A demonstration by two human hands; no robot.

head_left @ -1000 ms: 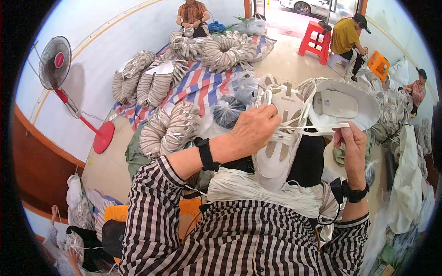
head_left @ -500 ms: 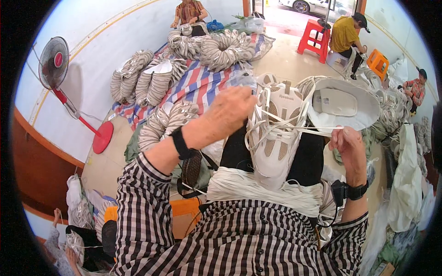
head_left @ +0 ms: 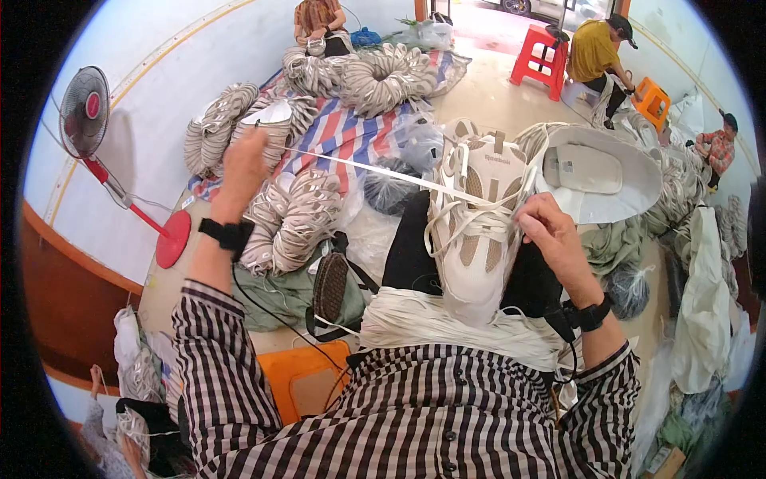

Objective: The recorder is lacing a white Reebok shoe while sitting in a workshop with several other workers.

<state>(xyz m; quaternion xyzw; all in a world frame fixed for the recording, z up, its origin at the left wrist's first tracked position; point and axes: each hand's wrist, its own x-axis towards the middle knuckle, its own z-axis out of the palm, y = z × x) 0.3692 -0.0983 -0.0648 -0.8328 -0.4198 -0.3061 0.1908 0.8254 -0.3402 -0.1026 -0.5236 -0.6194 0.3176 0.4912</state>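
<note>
A beige and white sneaker [head_left: 472,259] sits across my lap, its toe toward me, with loose laces over its tongue. My left hand [head_left: 246,168] is raised far out to the left, fingers closed on a white shoelace [head_left: 375,168] that runs taut to the shoe. A small dark tip sticks up from that hand. At the shoe's right side is my right hand [head_left: 552,233], thumb and fingers pinched together by the lacing; what lies between them is hidden. A bundle of white laces [head_left: 399,323] lies on my lap. Past the sneaker, a white shoe-shaped piece [head_left: 618,199] rests at the right.
Rings of bundled shoe parts [head_left: 389,80] lie on a striped sheet [head_left: 351,136]. A red fan [head_left: 172,239] stands left; an orange stool [head_left: 307,375] is beside me. Co-workers [head_left: 594,52] sit farther off, near a red stool [head_left: 540,64]. Plastic bags and cloth crowd the right.
My left hand has swung from above the shoe out to the left, drawing a lace taut. My right hand has come in from the right to the shoe's side.
</note>
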